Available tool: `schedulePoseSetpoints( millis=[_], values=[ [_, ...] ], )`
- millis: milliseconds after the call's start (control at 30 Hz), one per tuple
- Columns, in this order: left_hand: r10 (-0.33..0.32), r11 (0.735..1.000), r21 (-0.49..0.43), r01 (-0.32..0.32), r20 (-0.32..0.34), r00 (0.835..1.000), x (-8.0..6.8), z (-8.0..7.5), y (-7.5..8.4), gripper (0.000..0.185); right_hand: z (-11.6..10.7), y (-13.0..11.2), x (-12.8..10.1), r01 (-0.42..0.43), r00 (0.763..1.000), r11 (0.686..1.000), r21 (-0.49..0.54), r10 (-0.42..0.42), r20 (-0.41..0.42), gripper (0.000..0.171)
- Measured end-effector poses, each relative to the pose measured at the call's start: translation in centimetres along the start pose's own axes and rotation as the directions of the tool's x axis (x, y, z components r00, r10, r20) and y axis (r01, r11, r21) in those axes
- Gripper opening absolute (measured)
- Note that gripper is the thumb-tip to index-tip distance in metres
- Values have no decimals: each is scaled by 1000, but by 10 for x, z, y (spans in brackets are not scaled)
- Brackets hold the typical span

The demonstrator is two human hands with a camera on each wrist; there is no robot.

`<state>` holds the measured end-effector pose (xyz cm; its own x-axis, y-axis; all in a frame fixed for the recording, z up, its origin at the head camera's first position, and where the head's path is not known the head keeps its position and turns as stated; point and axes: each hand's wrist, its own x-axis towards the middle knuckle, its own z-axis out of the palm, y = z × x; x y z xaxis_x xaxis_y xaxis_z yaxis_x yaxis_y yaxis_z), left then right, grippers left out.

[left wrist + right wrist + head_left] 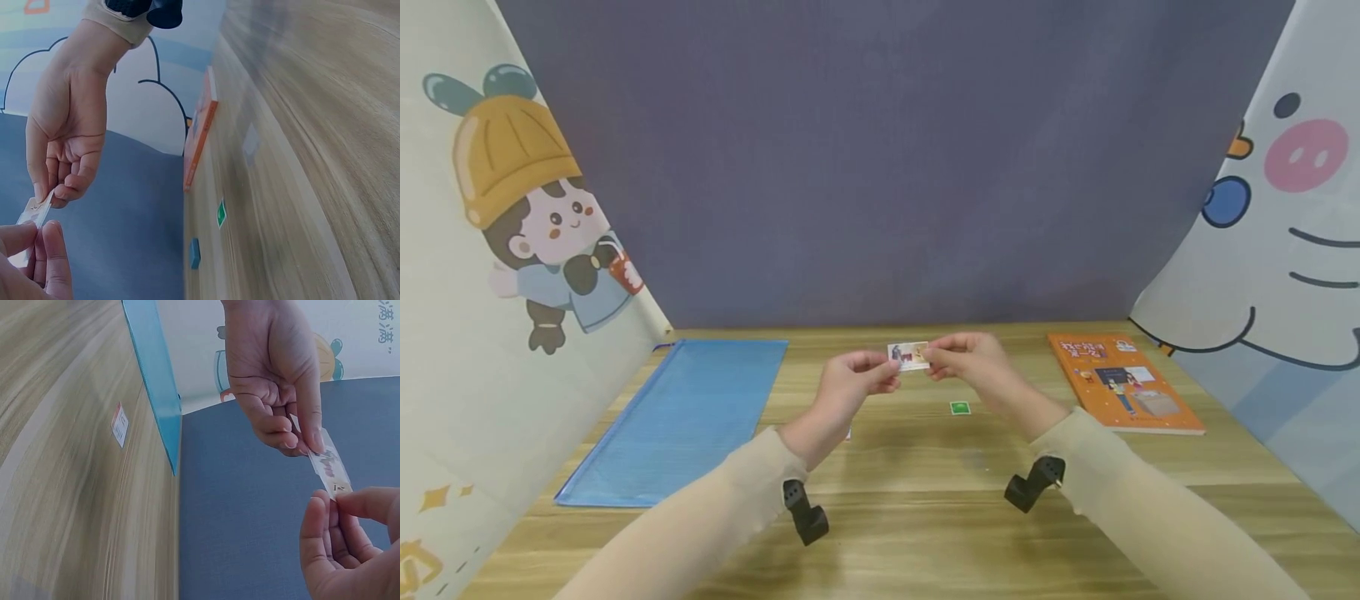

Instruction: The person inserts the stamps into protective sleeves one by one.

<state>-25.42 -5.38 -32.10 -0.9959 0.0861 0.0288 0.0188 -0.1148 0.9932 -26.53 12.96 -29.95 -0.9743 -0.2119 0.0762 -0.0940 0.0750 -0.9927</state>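
Nearest the viewer, two forearms in beige sleeves (715, 517) reach forward over the wooden table (925, 533), each with a black camera mount at the wrist. Above the middle of the table, lifted clear of the wood, the left hand (847, 389) and the right hand (973, 364) hold one small picture card (908, 356) between them. The left hand pinches the card's left end between thumb and fingertips (315, 439), and the right hand pinches its right end the same way, so both grips are closed on the card. The wrist views show the card edge-on, thin and slightly bowed, printed with a small coloured picture.

On the table just beyond and below the hands lies a small green card (960, 407), right of centre. A white card with a red mark (119, 424) lies flat near the left wrist, mostly hidden in the head view. Further left a blue zip folder (685, 417) lies flat, running from near to far. At the far right an orange book (1120, 382) lies face up. Cartoon-printed panels stand at both sides, with a dark blue-grey backdrop (880, 167) behind.
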Motion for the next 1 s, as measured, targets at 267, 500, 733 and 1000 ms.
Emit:
schedulePoseSetpoints(
  millis=[267, 500, 733, 1000],
  values=[
    [-5, 1000, 5, 5, 3, 1000, 0, 2, 1, 23, 1, 2, 0, -15, 1000, 1000, 17, 15, -1, 28],
    [6, 1000, -14, -5, 35, 999, 1, 3, 2, 25, -2, 5, 4, -30, 996, 991, 132, 18, 91, 31],
    [2, 1000, -11, -1, 53, 999, 1, 3, 2, 26, -4, 4, 4, -13, 993, 993, 119, -1, 117, 34],
    [14, 1000, 6, -14, 47, 999, -1, 3, 1, 27, 0, 1, -1, 12, 999, 998, 56, -14, 47, 31]
  ],
)
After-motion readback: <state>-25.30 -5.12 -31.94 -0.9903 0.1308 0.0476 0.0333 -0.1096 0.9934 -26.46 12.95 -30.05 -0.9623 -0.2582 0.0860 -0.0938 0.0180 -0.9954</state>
